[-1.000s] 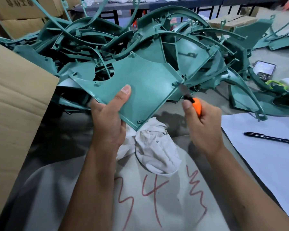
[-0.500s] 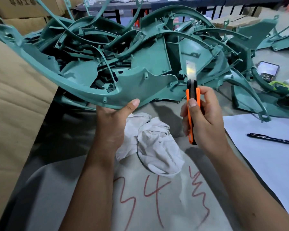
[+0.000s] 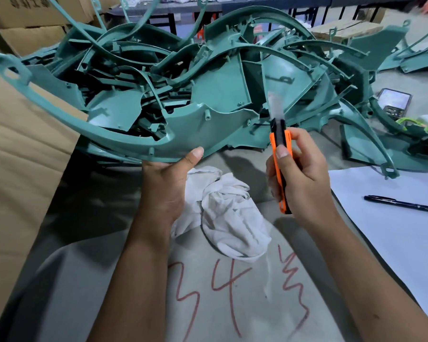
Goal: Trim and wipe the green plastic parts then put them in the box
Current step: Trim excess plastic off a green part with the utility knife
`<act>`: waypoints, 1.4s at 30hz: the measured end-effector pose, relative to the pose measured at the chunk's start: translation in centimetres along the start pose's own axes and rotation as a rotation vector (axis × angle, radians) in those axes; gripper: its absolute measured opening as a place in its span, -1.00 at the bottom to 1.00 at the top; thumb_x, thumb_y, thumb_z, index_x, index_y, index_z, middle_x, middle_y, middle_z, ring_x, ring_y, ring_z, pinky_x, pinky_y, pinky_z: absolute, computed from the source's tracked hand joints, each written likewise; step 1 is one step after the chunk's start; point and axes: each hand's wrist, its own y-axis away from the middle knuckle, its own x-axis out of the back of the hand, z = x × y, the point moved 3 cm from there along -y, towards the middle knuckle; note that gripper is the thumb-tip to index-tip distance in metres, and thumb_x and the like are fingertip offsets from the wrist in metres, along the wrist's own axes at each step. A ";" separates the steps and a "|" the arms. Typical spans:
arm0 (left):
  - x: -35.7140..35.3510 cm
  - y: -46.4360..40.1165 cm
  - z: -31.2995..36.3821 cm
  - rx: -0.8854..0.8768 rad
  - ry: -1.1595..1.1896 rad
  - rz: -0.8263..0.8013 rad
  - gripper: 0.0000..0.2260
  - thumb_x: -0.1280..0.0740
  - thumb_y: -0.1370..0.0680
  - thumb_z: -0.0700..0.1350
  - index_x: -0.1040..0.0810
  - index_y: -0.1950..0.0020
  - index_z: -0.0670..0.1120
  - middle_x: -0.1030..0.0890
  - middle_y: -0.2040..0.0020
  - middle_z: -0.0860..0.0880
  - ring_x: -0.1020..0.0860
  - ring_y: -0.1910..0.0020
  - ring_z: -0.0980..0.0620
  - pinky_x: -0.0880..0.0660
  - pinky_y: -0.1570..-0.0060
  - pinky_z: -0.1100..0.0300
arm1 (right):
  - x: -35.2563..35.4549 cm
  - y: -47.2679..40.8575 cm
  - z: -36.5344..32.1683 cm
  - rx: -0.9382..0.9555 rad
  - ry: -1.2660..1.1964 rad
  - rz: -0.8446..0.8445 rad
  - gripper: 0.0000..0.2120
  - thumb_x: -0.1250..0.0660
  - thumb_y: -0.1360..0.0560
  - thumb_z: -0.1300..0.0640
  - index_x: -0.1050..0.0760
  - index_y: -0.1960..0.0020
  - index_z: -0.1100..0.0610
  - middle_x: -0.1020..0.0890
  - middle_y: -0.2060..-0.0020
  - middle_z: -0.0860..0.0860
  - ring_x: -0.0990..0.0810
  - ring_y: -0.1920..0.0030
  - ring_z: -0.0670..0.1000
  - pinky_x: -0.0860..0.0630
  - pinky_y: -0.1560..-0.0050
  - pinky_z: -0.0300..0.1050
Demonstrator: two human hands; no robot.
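Note:
My left hand grips the lower edge of a long curved green plastic part, whose thin arm sweeps up and left over the cardboard box. My right hand holds an orange utility knife upright, blade out, just right of the part and not touching it. A crumpled white rag lies on the table between my hands. Behind them rises a big heap of green plastic parts.
A white sheet with a black pen lies at right. A phone sits at the back right among green parts. Stacked cardboard cartons stand at the far left. Red marks are written on the grey table cover.
My left hand turned the green part from flat face up onto its curved edge, arm out to the left. My right hand lifted the knife off the part's corner to upright.

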 end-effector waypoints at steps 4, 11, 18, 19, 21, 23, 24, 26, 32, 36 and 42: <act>-0.8 0.6 0.0 0.013 0.046 -0.036 -0.72 -0.42 -0.53 -0.41 -0.56 -0.23 -0.36 -0.74 -0.01 0.05 -0.69 0.00 0.22 -0.53 -0.02 0.43 | -0.3 -0.2 0.8 -0.133 -0.058 0.023 -0.89 -0.17 -0.75 0.13 -0.45 -0.09 0.03 -0.55 0.22 0.17 -0.41 0.51 0.06 -0.35 0.54 -0.18; -6.0 3.4 0.4 0.192 0.321 -0.227 -0.70 -0.30 -0.57 -0.46 -0.60 -0.26 -0.27 -0.71 -0.15 -0.08 -0.64 -0.21 0.00 -0.54 -0.30 0.08 | -0.9 -0.2 1.0 -0.276 -0.493 -0.077 -0.77 -0.44 -0.56 0.07 -0.46 -0.11 0.11 -0.55 0.23 0.03 -0.37 0.46 -0.05 -0.35 0.50 -0.22; -7.3 4.0 0.1 0.270 0.425 -0.448 -0.65 -0.33 -0.54 -0.36 -0.53 -0.34 -0.26 -0.59 -0.32 -0.31 -0.53 -0.37 -0.26 -0.38 -0.46 -0.20 | 0.1 -0.8 1.2 -0.331 -0.712 0.206 -0.81 -0.45 -0.48 0.12 -0.42 0.14 0.09 -0.41 0.42 -0.04 -0.32 0.54 -0.12 -0.28 0.56 -0.27; -7.0 3.9 0.0 0.285 0.382 -0.535 -0.58 -0.34 -0.52 -0.40 -0.47 -0.39 -0.32 -0.56 -0.33 -0.37 -0.52 -0.37 -0.27 -0.38 -0.47 -0.20 | 0.5 -0.9 1.2 -0.332 -0.750 0.264 -0.81 -0.43 -0.52 0.12 -0.41 0.13 0.08 -0.41 0.41 -0.05 -0.31 0.54 -0.13 -0.26 0.56 -0.28; -6.1 3.5 -0.1 0.363 0.363 -0.611 -0.50 -0.31 -0.47 -0.49 -0.48 -0.41 -0.30 -0.58 -0.33 -0.34 -0.55 -0.34 -0.25 -0.40 -0.46 -0.16 | 1.2 -1.3 1.7 -0.363 -0.825 0.384 -0.79 -0.37 -0.62 0.14 -0.38 0.13 0.07 -0.39 0.43 -0.05 -0.28 0.57 -0.14 -0.25 0.58 -0.30; -5.5 3.1 0.0 0.392 0.419 -0.644 -0.53 -0.23 -0.50 -0.51 -0.54 -0.37 -0.23 -0.60 -0.32 -0.28 -0.60 -0.28 -0.28 -0.51 -0.35 -0.09 | 2.2 -1.6 2.3 -0.429 -0.918 0.465 -0.79 -0.31 -0.68 0.10 -0.39 0.12 0.07 -0.38 0.46 -0.06 -0.26 0.58 -0.15 -0.24 0.59 -0.32; -5.3 2.8 0.1 0.413 0.440 -0.630 -0.58 -0.21 -0.55 -0.47 -0.53 -0.37 -0.21 -0.60 -0.31 -0.28 -0.63 -0.22 -0.27 -0.58 -0.26 -0.04 | 2.6 -1.8 2.6 -0.464 -0.970 0.472 -0.78 -0.28 -0.69 0.08 -0.41 0.12 0.08 -0.37 0.46 -0.07 -0.26 0.58 -0.15 -0.23 0.58 -0.34; -4.8 2.1 0.2 0.514 0.439 -0.579 -0.69 -0.19 -0.66 -0.22 -0.53 -0.37 -0.21 -0.65 -0.22 -0.28 -0.70 -0.02 -0.19 -0.66 -0.02 0.06 | 3.4 -2.1 3.1 -0.526 -1.026 0.439 -0.74 -0.24 -0.70 0.06 -0.42 0.15 0.09 -0.34 0.46 -0.11 -0.24 0.57 -0.14 -0.21 0.57 -0.35; -2.8 1.3 0.7 0.742 0.357 -0.701 -0.16 -0.04 -0.51 0.43 -0.51 -0.38 -0.25 -0.67 -0.03 -0.33 -0.66 0.34 -0.10 -0.62 0.43 0.19 | 4.0 -2.3 3.6 -0.612 -0.696 0.257 -0.78 -0.30 -0.66 0.09 -0.39 0.16 0.06 -0.32 0.50 -0.09 -0.20 0.58 -0.15 -0.16 0.59 -0.28; -2.8 1.8 0.8 0.764 0.255 -0.734 -0.14 -0.25 -0.34 0.45 -0.49 -0.37 -0.20 -0.67 0.15 -0.30 -0.61 0.48 -0.05 -0.54 0.56 0.26 | 3.3 -1.5 3.6 -0.642 -0.541 0.011 -0.60 -0.35 -0.61 0.08 -0.36 0.38 0.05 -0.31 0.56 -0.06 -0.19 0.55 -0.09 -0.15 0.54 -0.26; -4.0 2.5 0.3 0.674 0.035 -0.479 -0.67 -0.49 -0.49 -0.08 -0.56 -0.09 -0.29 -0.60 0.41 -0.19 -0.50 0.60 -0.01 -0.37 0.65 0.30 | 2.2 -1.5 2.7 -0.468 -0.434 0.020 -0.63 -0.41 -0.57 -0.11 -0.45 0.19 0.15 -0.35 0.52 0.01 -0.25 0.53 -0.01 -0.23 0.50 -0.23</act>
